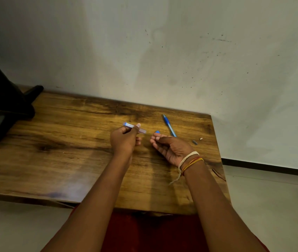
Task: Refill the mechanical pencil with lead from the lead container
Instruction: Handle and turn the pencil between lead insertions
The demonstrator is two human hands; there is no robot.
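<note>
My left hand [124,140] holds a slim translucent lead container [134,127] above the wooden table [57,142], its right end pointing toward my right hand. My right hand [170,147] is palm up just right of it, fingers curled; a small blue cap [157,132] shows at its fingertips, and I cannot tell whether it is held or lies on the table. The blue mechanical pencil [169,125] lies on the table behind my right hand, tip pointing away. A small grey piece [194,142] and a tiny white piece [201,138] lie to its right.
A dark stand or chair base [4,106] occupies the table's far left. The table's right edge [217,142] is close to the pencil parts. A pale wall [162,60] rises right behind the table.
</note>
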